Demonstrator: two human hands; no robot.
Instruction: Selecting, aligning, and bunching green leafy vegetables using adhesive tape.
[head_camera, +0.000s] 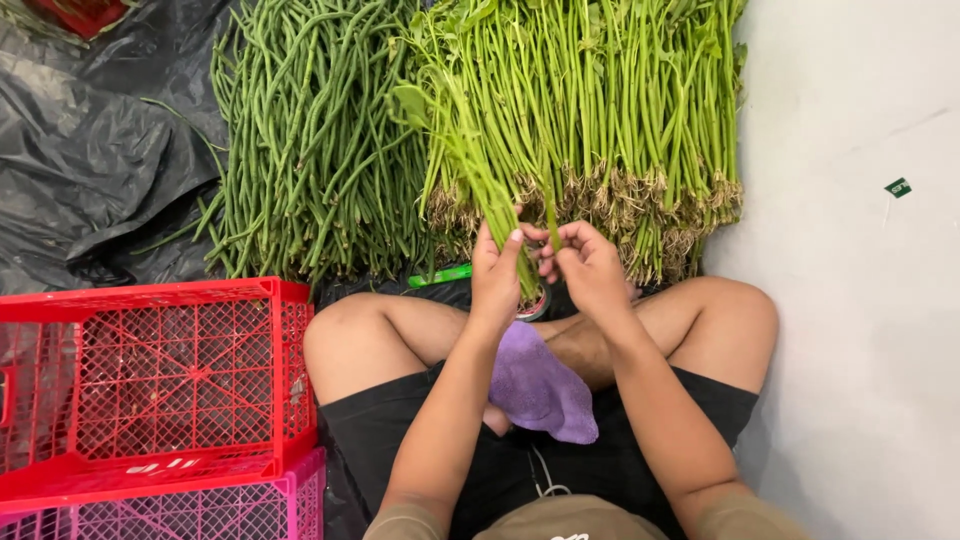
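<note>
left hand (496, 270) clenched on stem bunch (478, 170) | bunch ran up-left, away from body | right hand (590, 268) fingers pinched its lower stems, just beside left

Bright even light, soft shadows, sharp focus, no glare

A black plastic sheet (95, 150) (crumpled) carries long beans (300, 150), rooted greens (620, 120), red crate (160, 380).

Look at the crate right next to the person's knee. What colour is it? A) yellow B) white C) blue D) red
D: the crate beside the knee is red mesh plastic, stacked on a pink crate, while both hands grip green stalks.
</note>
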